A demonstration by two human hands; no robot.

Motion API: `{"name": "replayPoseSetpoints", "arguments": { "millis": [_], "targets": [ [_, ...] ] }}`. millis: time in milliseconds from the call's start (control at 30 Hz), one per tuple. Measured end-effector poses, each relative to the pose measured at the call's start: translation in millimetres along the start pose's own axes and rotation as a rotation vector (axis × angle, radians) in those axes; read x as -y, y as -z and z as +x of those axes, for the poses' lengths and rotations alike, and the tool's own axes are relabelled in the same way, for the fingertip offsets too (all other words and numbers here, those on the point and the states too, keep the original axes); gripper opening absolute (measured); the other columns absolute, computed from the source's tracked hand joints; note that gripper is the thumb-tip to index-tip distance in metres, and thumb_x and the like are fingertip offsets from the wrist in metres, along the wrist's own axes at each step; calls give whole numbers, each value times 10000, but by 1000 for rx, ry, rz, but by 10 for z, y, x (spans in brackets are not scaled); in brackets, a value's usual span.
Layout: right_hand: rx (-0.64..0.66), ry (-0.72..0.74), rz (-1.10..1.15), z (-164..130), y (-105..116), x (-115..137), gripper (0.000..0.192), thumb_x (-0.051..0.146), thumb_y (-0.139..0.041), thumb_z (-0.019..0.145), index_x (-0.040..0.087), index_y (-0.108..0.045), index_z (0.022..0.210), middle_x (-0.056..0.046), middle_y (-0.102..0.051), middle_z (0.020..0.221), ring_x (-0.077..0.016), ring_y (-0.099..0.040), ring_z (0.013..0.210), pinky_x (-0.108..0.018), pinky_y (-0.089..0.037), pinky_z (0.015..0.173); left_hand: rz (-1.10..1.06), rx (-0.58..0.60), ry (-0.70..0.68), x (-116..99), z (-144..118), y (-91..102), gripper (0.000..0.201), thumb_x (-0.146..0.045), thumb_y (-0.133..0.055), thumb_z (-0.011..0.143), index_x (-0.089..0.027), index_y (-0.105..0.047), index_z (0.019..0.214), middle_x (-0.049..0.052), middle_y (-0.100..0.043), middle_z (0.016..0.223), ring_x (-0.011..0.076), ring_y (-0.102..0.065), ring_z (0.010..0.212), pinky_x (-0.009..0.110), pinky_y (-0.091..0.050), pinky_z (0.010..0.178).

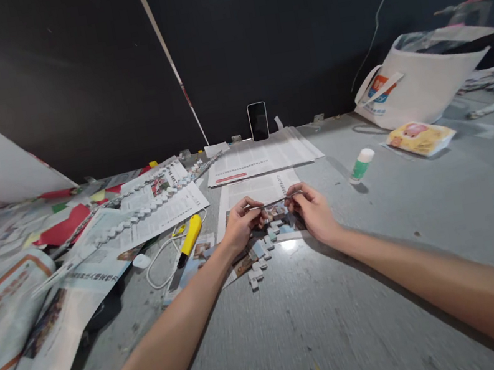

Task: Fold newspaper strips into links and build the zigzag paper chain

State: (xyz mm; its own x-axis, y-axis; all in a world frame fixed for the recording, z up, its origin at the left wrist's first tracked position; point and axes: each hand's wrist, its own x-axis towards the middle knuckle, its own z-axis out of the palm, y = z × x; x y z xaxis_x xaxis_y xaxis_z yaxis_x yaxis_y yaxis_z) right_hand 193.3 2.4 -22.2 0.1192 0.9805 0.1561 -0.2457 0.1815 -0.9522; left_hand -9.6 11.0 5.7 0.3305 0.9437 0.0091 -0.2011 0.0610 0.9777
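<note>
— Head view, item one: report both hands.

— My left hand (240,223) and my right hand (312,211) are both closed in a pinch on a thin paper strip (273,203), one at each end. It runs level between them, held just above the worktop (325,311).

— What lies beneath?

— A woven chain of folded paper links (262,252) trails from under my hands toward me, resting on a newspaper sheet (257,188). Whether the strip joins the chain, I cannot tell.

— Left side?

— A yellow utility knife (189,237) lies just left of my left wrist, beside a white cable (161,266). Beyond it, newspapers (157,216) are spread out, with a second, longer paper chain (138,216) lying across them, and red paper (64,225) further left.

— Right side?

— A glue stick (360,166), green with a white cap, stands tilted, well apart from my right hand. Behind it lie a yellow packet (419,138) and a white tote bag (419,83).

— Far edge?

— A phone (258,121) stands upright against the dark wall (277,28).
</note>
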Motion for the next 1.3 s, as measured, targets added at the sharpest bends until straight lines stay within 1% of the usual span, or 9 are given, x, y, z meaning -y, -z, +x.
{"name": "replayPoseSetpoints", "arguments": {
  "millis": [167, 267, 367, 533, 833, 933, 1067, 1233, 1300],
  "targets": [
    [-12, -16, -50, -6, 1, -12, 78, 290, -598, 859, 258, -645, 913, 43, -556, 646, -132, -529, 599, -234, -409, 532, 102, 38, -9, 17, -35, -13, 348, -487, -750, 876, -197, -559, 907, -1, -665, 704, 109, -566, 585, 244, -440, 599],
    [-2, -44, -56, -17, -2, 3, 89, 322, -615, 866, 256, -650, 914, 42, -549, 645, -134, -494, 566, -238, -380, 493, 160, 25, -6, 21, -25, -21, 399, -534, -763, 871, -193, -591, 986, -15, -644, 678, 103, -534, 567, 242, -423, 593],
    [21, -23, -31, -24, -11, 27, 125, 364, -637, 898, 254, -667, 949, 40, -552, 661, -131, -493, 585, -241, -394, 527, 224, 48, 6, 17, -4, -24, 498, -567, -779, 846, -157, -659, 1102, -6, -641, 693, 104, -528, 580, 247, -415, 592],
    [27, 7, 31, -17, -35, 48, 249, 465, -734, 911, 269, -655, 1044, 70, -496, 634, -122, -450, 570, -235, -345, 517, 270, 97, 3, 7, 1, -17, 580, -592, -800, 817, -123, -717, 1148, 21, -664, 736, 114, -557, 629, 256, -421, 623],
    [80, -12, -21, -33, -36, 73, 396, 608, -758, 893, 215, -761, 944, 27, -563, 662, -127, -483, 603, -267, -393, 574, 236, 177, 31, -3, -36, -10, 546, -582, -796, 846, -123, -726, 1132, 24, -635, 744, 117, -569, 631, 266, -436, 634],
    [98, -21, -82, -63, -43, 122, 415, 622, -759, 883, 208, -763, 875, 17, -570, 667, -130, -472, 595, -277, -374, 559, 293, 223, 5, 6, -39, 3, 531, -590, -772, 872, -120, -732, 1117, 29, -632, 777, 109, -546, 644, 257, -405, 629],
    [128, -10, -200, -86, -50, 173, 496, 642, -747, 874, 204, -640, 670, 17, -530, 636, -128, -441, 591, -283, -347, 564, 373, 273, -23, 25, -34, 18, 519, -619, -720, 907, -126, -735, 1067, 10, -594, 747, 105, -504, 637, 252, -354, 604],
    [149, 7, -280, -94, -59, 207, 540, 678, -749, 841, 209, -579, 634, 16, -513, 638, -140, -442, 623, -284, -351, 585, 424, 265, -27, -11, -48, -8, 529, -653, -608, 969, -139, -673, 863, -12, -522, 669, 105, -466, 612, 256, -332, 594],
    [159, -1, -290, -103, -67, 223, 550, 688, -740, 841, 211, -566, 630, 20, -499, 629, -138, -430, 618, -284, -351, 586, 441, 265, -26, -15, -47, -12, 537, -660, -596, 972, -140, -671, 858, -16, -518, 656, 103, -456, 604, 255, -330, 596]
  ]
}}
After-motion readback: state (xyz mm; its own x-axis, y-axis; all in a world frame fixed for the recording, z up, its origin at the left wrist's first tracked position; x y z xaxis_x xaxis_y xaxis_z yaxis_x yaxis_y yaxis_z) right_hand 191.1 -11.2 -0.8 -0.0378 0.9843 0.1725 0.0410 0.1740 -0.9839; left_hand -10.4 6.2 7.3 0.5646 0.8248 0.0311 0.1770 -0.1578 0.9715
